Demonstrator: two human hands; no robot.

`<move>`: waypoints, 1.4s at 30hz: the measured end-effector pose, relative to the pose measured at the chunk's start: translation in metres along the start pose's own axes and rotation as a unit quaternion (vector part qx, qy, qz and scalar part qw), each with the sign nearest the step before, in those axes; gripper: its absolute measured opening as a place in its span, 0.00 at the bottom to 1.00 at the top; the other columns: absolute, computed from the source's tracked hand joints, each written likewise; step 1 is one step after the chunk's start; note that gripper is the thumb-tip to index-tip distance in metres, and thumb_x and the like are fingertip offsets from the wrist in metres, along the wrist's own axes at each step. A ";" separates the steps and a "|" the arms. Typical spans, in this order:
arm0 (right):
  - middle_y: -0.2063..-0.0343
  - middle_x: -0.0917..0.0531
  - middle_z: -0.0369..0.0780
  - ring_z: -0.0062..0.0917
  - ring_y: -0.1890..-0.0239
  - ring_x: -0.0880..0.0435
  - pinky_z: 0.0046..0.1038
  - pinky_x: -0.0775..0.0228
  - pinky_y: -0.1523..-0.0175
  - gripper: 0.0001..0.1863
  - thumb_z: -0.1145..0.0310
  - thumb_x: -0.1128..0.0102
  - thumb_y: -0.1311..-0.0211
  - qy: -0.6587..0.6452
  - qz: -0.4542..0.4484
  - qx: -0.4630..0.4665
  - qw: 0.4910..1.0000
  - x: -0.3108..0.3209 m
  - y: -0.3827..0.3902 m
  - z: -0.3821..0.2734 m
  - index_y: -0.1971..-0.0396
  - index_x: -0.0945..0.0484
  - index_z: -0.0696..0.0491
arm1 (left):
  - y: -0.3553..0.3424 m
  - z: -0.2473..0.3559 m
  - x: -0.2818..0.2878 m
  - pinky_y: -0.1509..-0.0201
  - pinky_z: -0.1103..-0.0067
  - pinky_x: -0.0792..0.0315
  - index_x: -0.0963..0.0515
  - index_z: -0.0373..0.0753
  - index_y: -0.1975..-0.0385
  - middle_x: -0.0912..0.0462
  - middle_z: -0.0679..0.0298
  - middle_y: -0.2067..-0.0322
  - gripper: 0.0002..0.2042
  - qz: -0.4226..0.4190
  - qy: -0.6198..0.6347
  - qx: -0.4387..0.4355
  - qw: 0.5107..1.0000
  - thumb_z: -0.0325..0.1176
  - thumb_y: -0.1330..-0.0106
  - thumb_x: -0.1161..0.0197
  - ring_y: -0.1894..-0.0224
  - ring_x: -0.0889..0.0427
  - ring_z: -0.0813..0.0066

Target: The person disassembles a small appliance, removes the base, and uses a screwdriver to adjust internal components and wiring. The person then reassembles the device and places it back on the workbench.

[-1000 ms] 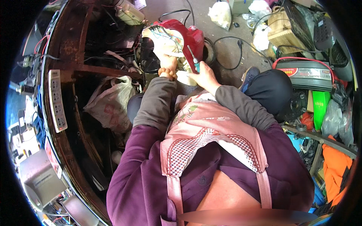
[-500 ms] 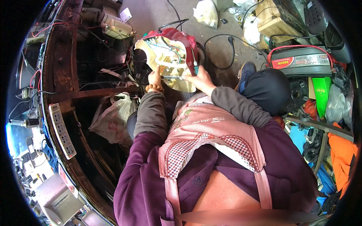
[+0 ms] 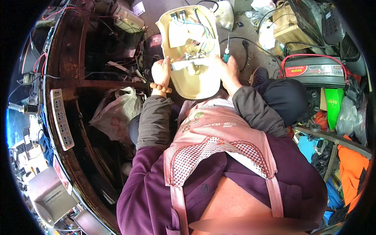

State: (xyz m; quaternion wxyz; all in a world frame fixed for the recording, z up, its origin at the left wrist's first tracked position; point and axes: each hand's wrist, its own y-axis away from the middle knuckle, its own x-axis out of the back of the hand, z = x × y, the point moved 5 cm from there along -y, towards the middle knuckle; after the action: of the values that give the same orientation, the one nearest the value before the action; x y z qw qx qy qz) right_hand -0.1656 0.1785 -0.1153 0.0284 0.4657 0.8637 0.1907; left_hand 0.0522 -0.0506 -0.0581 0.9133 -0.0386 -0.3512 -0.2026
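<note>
A cream plastic appliance housing is tilted up in front of me, its hollow inside facing me with several coloured wires in it. A pale strip spans the inside from edge to edge. My left hand grips the housing's left edge, thumb at the strip's left end; the fingers behind are hidden. At the right edge, my right hand is closed round a screwdriver with a teal handle, its shaft pointing up and away. The right thumb rests by the strip's right end.
A power strip is fixed along the dark wooden bench frame at left. A white sack sags beneath it. To the right stand a grey power inverter and a wooden box. A black cable loops over the floor.
The housing has turned and tipped up, so its red outside has gone from view and its full cream inside shows. The screwdriver now stands out more plainly in my right hand.
</note>
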 end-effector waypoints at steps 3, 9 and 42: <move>0.65 0.11 0.49 0.42 0.60 0.10 0.41 0.21 0.54 0.35 0.37 0.23 0.41 0.103 0.021 0.029 0.994 0.012 0.005 -0.020 0.62 0.19 0.59 | 0.011 -0.009 -0.004 0.59 0.60 0.24 0.15 0.28 0.69 0.16 0.43 0.75 0.28 0.002 -0.020 0.009 1.000 0.53 0.24 0.41 0.71 0.16 0.43; 0.72 0.12 0.44 0.36 0.68 0.11 0.40 0.22 0.58 0.31 0.40 0.20 0.40 0.046 0.032 0.081 0.995 0.002 -0.009 -0.008 0.69 0.19 0.57 | -0.013 -0.039 -0.027 0.57 0.64 0.23 0.13 0.28 0.63 0.13 0.46 0.73 0.28 0.018 0.067 0.076 0.995 0.54 0.19 0.41 0.69 0.14 0.51; 0.63 0.10 0.51 0.54 0.57 0.11 0.50 0.24 0.50 0.14 0.67 0.29 0.44 0.204 0.091 0.126 0.967 0.008 -0.035 -0.017 0.60 0.18 0.55 | 0.058 0.161 0.410 0.70 0.77 0.28 0.13 0.34 0.53 0.17 0.65 0.73 0.12 0.195 0.138 -0.096 0.966 0.34 0.26 0.38 0.74 0.23 0.76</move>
State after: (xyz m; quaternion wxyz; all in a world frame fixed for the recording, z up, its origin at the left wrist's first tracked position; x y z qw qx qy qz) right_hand -0.2022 0.1628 -0.1109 -0.2244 0.4939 0.8220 0.1730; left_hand 0.2496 -0.1043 0.3360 0.9669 -0.1651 -0.1864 -0.0567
